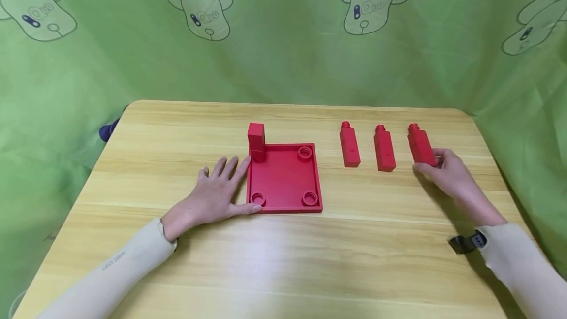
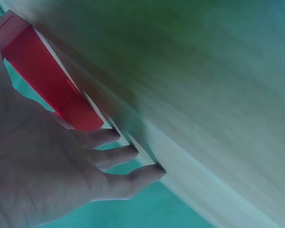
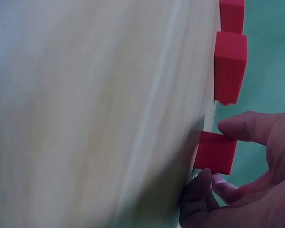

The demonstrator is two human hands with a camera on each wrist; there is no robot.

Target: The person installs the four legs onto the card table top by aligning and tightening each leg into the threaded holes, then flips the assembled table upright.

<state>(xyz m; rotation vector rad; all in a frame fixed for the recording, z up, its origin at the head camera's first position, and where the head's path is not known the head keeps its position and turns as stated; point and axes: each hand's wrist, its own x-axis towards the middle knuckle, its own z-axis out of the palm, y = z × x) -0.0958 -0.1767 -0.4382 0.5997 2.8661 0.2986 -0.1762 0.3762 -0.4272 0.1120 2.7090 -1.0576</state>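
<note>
A red square tray-like plate (image 1: 283,176) with raised edges lies on the table, threaded round sockets in three of its corners. At its far left corner stands a red square post (image 1: 256,137). My left hand (image 1: 211,193) rests along the plate's left side, fingers spread, thumb at the front left corner; the left wrist view shows the plate's red edge (image 2: 47,76) beside the palm. My right hand (image 1: 449,171) pinches the near end of the rightmost red threaded post (image 1: 421,145) between thumb and fingers. In the right wrist view, that post's square end (image 3: 216,153) faces me.
Two more red threaded posts, a left one (image 1: 350,146) and a middle one (image 1: 384,149), lie between the plate and my right hand, screw ends pointing away. The wooden table (image 1: 283,260) has rounded far corners. A green curtain (image 1: 283,63) hangs behind and at both sides.
</note>
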